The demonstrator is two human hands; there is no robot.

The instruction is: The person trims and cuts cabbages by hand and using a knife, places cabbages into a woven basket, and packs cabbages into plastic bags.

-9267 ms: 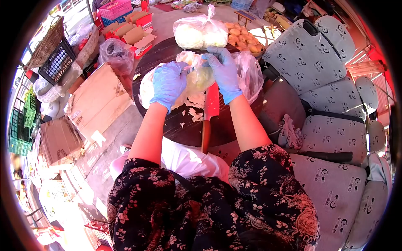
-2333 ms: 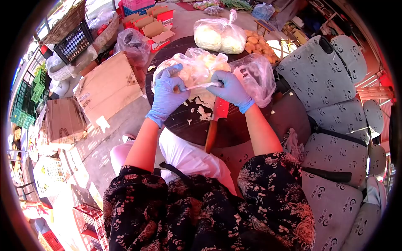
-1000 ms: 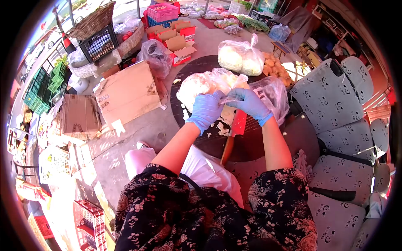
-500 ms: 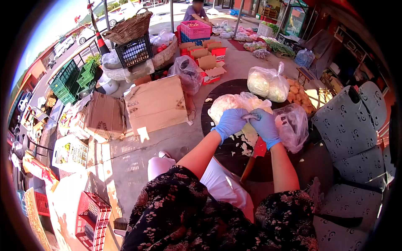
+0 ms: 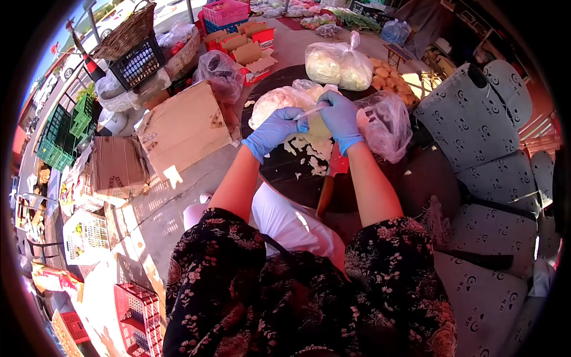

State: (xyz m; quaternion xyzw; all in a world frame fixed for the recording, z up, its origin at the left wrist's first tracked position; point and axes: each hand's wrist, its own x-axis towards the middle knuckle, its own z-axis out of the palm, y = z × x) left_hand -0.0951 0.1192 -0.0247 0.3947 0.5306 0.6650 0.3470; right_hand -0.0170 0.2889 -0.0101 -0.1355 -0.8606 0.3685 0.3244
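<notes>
Both hands wear blue gloves, raised over a dark round table (image 5: 285,184). Between them a thin twisted strip of clear plastic bag (image 5: 311,111) is stretched, pinched by my left hand (image 5: 276,131) and my right hand (image 5: 341,119). Just behind, a bag of pale vegetable pieces (image 5: 279,100), which look like cauliflower, rests on the table; whether the strip joins it is hidden by the hands. White scraps (image 5: 315,149) are scattered below my hands. A cleaver with a wooden handle (image 5: 325,195) lies near my right wrist, its blade reddish in the light.
A knotted bag of pale vegetables (image 5: 339,64) stands at the table's back, beside brown round items (image 5: 389,80). A crumpled clear bag (image 5: 385,126) lies at right. Grey patterned chairs (image 5: 470,119) stand on the right; cardboard (image 5: 185,128), red boxes (image 5: 256,56) and green crates (image 5: 56,140) lie left.
The view has shifted, so the scene sits further left and higher. My hands have moved slightly apart, with more of the plastic strip showing between them.
</notes>
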